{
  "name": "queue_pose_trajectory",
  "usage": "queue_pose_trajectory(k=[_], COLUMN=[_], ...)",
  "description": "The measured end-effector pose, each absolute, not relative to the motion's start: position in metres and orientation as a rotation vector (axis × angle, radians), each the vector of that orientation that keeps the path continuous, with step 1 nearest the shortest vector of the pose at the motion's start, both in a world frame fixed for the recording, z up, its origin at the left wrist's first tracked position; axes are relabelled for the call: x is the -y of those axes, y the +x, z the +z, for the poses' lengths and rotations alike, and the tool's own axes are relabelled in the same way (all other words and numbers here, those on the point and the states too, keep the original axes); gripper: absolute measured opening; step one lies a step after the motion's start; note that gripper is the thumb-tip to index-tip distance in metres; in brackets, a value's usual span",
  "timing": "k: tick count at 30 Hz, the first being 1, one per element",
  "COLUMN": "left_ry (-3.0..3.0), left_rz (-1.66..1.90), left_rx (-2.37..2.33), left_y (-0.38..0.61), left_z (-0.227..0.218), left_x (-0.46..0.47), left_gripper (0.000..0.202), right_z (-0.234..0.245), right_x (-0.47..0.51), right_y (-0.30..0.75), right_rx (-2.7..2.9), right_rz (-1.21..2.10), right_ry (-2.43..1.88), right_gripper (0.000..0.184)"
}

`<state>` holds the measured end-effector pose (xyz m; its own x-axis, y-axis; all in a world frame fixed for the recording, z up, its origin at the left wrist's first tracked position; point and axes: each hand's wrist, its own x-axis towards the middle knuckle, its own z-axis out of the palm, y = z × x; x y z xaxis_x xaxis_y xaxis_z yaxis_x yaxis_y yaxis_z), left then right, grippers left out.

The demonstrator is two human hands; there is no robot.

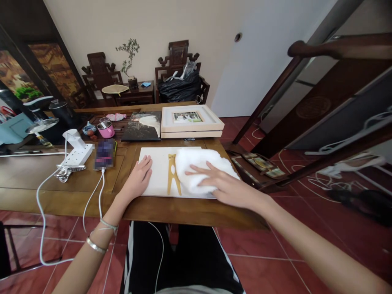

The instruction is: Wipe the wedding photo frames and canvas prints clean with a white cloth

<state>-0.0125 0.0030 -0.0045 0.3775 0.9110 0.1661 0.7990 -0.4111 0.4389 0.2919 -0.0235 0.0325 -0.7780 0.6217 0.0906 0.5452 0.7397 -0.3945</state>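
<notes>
A white board (158, 179) lies flat near the front edge of the wooden table. My left hand (141, 173) rests on its left end with the fingers laid out flat, holding nothing. Over on the right, my right hand (219, 181) is spread on top of a fluffy white cloth (196, 161), pressing it against the board. Between the hands is a flat tan animal-shaped figure (171, 173) with two long legs, on the board. The cloth touches or covers part of its right side; which one I cannot tell.
Behind the board sit a stack of light wooden frames (211, 122) and a dark photo panel (141, 126). To the left are a phone (104, 154) on a white cable, a power strip (78, 153) and a pink cup (106, 129). A dark wooden chair (272, 90) stands at right.
</notes>
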Motion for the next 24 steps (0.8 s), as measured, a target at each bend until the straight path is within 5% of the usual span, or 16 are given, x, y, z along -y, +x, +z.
queue_pose_trajectory(k=[8, 19, 24], left_ry=[2.331, 2.341, 2.360], left_rz=[0.613, 0.579, 0.553], left_rx=[-1.539, -1.520, -1.518], left_y=[-0.013, -0.012, -0.012], left_z=[-0.004, -0.006, -0.007], left_x=[-0.003, -0.004, -0.004], left_gripper=[0.049, 0.051, 0.050], right_z=[0.018, 0.046, 0.048], right_x=[-0.052, 0.093, 0.074], right_y=[0.281, 0.297, 0.295], right_rx=[2.597, 2.847, 2.751], right_rz=[0.390, 0.455, 0.499], right_ry=[-1.073, -0.808, -0.912], right_gripper=[0.062, 0.056, 0.058])
